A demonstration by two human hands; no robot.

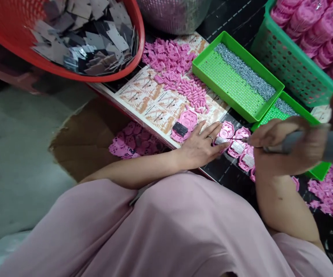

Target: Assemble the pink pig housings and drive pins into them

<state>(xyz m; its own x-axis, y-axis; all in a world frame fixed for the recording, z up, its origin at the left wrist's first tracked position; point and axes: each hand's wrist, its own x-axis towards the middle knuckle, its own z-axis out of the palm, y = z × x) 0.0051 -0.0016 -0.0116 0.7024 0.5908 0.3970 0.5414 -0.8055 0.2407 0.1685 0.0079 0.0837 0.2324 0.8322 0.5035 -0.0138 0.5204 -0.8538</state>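
Note:
My right hand [293,144] is closed around a grey electric screwdriver [292,141]. Its thin dark bit points left, to a pink plastic casing [226,130] with a silvery plate in its lower part. My left hand [199,148], with a ring on one finger, lies across the table edge. Its thumb and forefinger brace that casing from both sides. More pink casings with silvery plates [237,147] stand in a row to the right, partly hidden by my right forearm. Left of my left hand lies a pink casing with a black plate [180,129].
A green tray [224,73] of small metal screws overlaps a second green tray [325,169]. Small pink parts [169,57] are heaped behind. A red basket [141,42] holds flat plates; a green basket [293,75] holds wrapped pink pieces. A cardboard box [76,130] sits below the edge.

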